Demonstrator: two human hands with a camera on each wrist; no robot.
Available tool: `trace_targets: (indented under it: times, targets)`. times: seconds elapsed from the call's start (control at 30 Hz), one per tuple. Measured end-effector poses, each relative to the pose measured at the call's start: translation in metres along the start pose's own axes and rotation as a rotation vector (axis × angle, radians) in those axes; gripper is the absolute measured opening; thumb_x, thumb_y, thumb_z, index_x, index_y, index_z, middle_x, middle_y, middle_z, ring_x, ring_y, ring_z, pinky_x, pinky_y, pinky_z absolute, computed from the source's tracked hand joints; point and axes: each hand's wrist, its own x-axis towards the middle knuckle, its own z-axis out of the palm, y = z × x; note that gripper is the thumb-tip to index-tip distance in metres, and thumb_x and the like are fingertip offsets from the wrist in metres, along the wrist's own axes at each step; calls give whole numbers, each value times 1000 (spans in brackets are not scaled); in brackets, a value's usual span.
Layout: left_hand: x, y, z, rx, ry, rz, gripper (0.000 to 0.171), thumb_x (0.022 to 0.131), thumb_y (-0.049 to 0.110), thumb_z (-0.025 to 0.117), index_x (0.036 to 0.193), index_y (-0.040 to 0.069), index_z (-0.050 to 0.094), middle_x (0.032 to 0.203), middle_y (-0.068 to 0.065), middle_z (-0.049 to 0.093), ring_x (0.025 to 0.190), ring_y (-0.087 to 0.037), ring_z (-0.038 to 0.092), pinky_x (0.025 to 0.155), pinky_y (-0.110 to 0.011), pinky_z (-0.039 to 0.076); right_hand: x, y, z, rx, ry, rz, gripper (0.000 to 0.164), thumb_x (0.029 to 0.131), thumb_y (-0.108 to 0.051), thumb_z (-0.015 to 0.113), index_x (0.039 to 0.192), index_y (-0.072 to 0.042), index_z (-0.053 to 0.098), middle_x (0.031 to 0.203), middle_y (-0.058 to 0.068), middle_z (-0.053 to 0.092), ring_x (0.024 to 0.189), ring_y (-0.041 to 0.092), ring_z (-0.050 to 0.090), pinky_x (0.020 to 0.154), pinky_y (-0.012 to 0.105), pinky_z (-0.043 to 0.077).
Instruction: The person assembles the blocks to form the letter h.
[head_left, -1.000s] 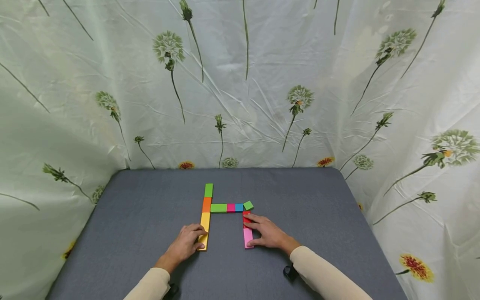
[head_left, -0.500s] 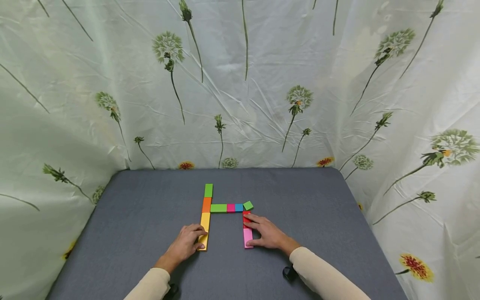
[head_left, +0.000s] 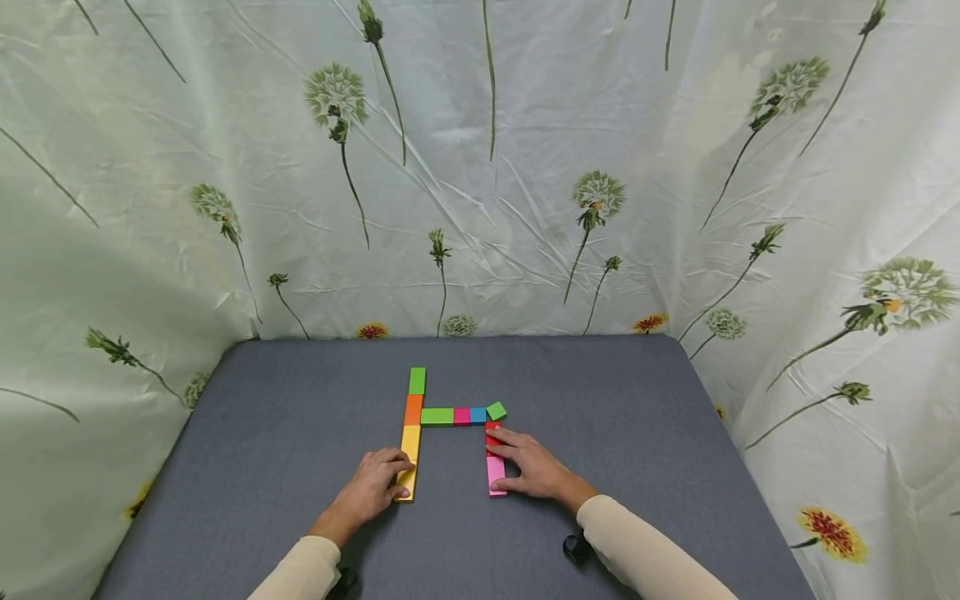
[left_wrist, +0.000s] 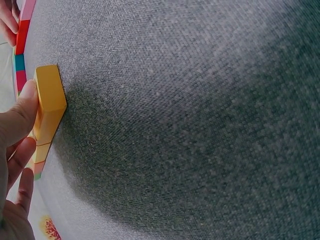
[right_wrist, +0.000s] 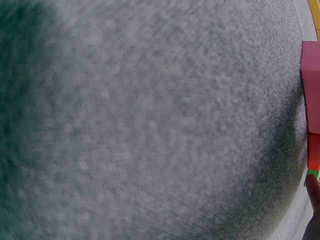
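Flat coloured blocks lie on the table in an h-like shape. My left hand [head_left: 367,485] rests at the front of the left column, on the near yellow block [left_wrist: 51,90], its thumb touching the block and its fingers relaxed. Beyond it follow another yellow block [head_left: 410,442], an orange block [head_left: 413,408] and a green block [head_left: 417,381]. A long green block [head_left: 437,417], a magenta block [head_left: 462,416] and a blue block [head_left: 478,415] form the crossbar. On the right, my right hand [head_left: 534,467] touches the red block [head_left: 492,427] with its fingers and the pink block [head_left: 497,473] with its thumb.
A small green block [head_left: 497,411] sits turned at an angle beyond the red one, at the crossbar's right end. The grey cloth-covered table [head_left: 300,400] has rounded far corners. A white curtain [head_left: 487,192] printed with dandelions hangs around it.
Almost nothing differs. Both hands keep their places on the blocks, with only a very slight leftward shift of the right forearm, and the blocks stay put.
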Motion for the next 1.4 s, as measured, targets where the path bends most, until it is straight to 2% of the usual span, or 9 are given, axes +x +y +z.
trace_targets:
  times: [0.9, 1.23, 1.4]
  targets:
    - [-1, 1, -2, 3, 2, 8, 31, 73, 16, 81, 101, 5, 72, 101, -2, 62, 97, -21, 58, 86, -43, 44, 0, 1, -1, 10, -22, 24, 67, 86, -44, 69, 140, -10, 51, 152, 6, 38, 138, 26, 35, 108, 47, 32]
    - [-1, 1, -1, 4, 29, 20, 31, 72, 17, 82, 99, 6, 73, 100, -1, 62, 96, -20, 58, 86, -42, 44, -1, 0, -3, 23, -26, 27, 66, 86, -43, 70, 140, -9, 51, 152, 6, 37, 138, 26, 35, 108, 48, 32]
    - [-1, 1, -1, 5, 15, 11, 31, 73, 17, 82, 100, 5, 72, 101, -2, 62, 97, -20, 58, 87, -43, 43, -1, -1, -4, 38, -26, 34, 67, 85, -43, 70, 140, -9, 51, 152, 7, 37, 139, 26, 35, 108, 48, 31]
